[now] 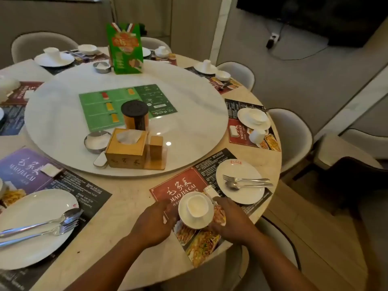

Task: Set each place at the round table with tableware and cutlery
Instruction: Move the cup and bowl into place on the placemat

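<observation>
Bowl (201, 222), small, white and glazed, with a cup (196, 205) nested in it, was over the near end of the red placemat (178, 185); whether it rested on the mat or hung just above it I could not tell. Far to the left another plate (35, 208) already carried its cutlery. My left hand (155, 219) curled round the bowl's left side, fingertips hidden behind the rim. My right hand (233, 221) cupped the right side, thumb near the rim, fingers underneath. Further right, the place's plate (247, 195) held a fork (241, 179) and spoon (233, 185). I judged the bowl light but stiff, slick and breakable, and the loose cup likely to slide or rattle if tilted. Holding it level at opposite sides, low under the rim, seemed safest.
</observation>
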Action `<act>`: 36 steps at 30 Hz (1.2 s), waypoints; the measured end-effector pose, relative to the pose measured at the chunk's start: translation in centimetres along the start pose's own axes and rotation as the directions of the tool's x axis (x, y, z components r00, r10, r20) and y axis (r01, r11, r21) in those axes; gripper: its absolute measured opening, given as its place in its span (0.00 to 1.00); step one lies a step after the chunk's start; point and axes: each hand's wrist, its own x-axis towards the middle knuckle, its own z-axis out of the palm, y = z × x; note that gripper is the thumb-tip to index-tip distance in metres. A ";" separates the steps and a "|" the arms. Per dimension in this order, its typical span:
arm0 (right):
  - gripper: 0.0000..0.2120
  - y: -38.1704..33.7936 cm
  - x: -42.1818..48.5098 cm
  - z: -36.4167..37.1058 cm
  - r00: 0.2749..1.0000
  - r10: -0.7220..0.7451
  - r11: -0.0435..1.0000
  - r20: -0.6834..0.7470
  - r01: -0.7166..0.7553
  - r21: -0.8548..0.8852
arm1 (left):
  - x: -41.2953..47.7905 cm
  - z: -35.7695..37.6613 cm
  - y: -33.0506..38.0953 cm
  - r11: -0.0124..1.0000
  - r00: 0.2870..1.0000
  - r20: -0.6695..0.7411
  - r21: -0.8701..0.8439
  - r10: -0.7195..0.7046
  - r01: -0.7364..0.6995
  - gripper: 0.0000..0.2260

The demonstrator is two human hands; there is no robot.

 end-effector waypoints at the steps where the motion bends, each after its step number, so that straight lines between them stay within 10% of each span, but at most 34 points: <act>1: 0.42 0.1 0.6 0.1 0.997 -0.079 0.996 0.026 0.080 -0.027 | 0.1 0.4 0.0 1.000 1.000 -0.008 -0.018 0.001 -0.001 0.26; 16: 0.53 4.1 8.2 1.7 0.788 -0.571 0.770 0.228 0.611 -0.185 | -0.1 7.5 5.4 0.947 0.891 -0.321 -0.127 -0.321 0.295 0.20; 36: 0.51 -1.8 16.7 3.4 0.723 -0.647 0.725 0.242 0.682 -0.100 | 4.9 4.9 1.9 0.876 0.730 -0.487 -0.223 -0.480 0.427 0.20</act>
